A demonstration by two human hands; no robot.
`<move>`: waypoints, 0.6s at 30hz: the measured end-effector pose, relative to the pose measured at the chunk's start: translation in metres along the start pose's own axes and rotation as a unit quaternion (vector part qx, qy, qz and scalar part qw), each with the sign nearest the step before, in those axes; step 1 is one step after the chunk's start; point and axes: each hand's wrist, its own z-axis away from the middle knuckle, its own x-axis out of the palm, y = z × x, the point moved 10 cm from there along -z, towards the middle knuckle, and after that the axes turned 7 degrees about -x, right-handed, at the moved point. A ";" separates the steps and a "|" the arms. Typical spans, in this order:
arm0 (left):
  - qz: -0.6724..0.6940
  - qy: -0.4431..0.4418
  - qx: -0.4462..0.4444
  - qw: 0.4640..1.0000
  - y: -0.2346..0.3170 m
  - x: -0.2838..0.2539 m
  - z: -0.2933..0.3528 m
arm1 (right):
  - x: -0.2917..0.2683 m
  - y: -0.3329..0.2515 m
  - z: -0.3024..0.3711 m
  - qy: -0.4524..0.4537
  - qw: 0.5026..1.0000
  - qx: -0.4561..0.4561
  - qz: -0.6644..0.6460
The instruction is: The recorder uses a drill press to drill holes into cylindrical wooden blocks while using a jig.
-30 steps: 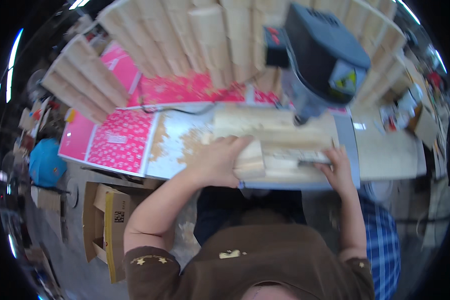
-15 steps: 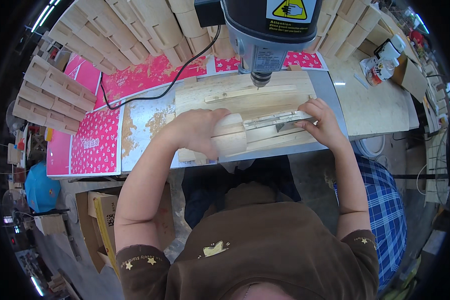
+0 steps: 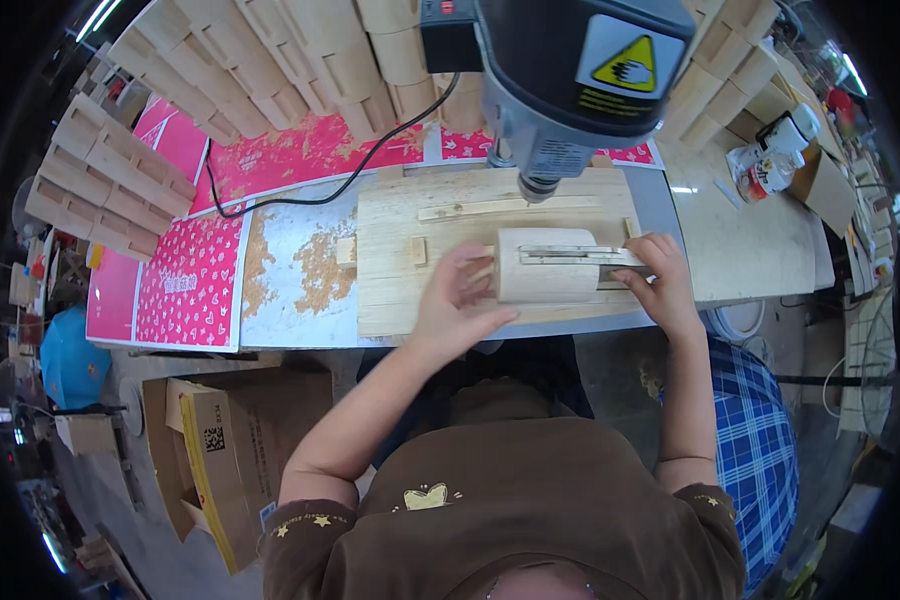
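Observation:
A pale wooden half-round block (image 3: 548,280) lies on the wooden jig board (image 3: 390,300) under the drill press (image 3: 570,110). A slim, slotted metal plate (image 3: 565,256) rests along the top of the block. At its right end my right hand (image 3: 658,283) pinches the plate between thumb and fingers. My left hand (image 3: 463,300) is beside the block's left end, fingers apart and thumb stretched out. Whether its fingertips touch the block I cannot tell. Above and behind the block hangs the drill chuck (image 3: 538,188).
Stacks of grooved wooden pieces (image 3: 260,60) line the back, with more pieces (image 3: 110,180) at the left. A black cable (image 3: 360,170) crosses the table. Sawdust (image 3: 325,270) lies left of the board. Bottles (image 3: 770,170) stand at the right; a cardboard box (image 3: 230,450) sits below.
The block has moved right and now sits under the metal plate. My left hand has let go of it and turned, fingers spread. My right hand still holds the plate.

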 end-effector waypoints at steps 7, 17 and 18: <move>-0.385 0.161 0.230 0.879 0.023 -0.005 0.001 | 0.016 0.010 -0.012 0.013 0.997 0.071 0.018; -0.482 0.173 0.178 0.840 0.015 -0.046 -0.013 | 0.043 0.004 -0.053 0.029 0.999 0.000 0.024; -0.475 0.153 0.174 0.849 0.012 -0.045 -0.016 | 0.041 0.001 -0.051 0.043 0.999 -0.013 0.008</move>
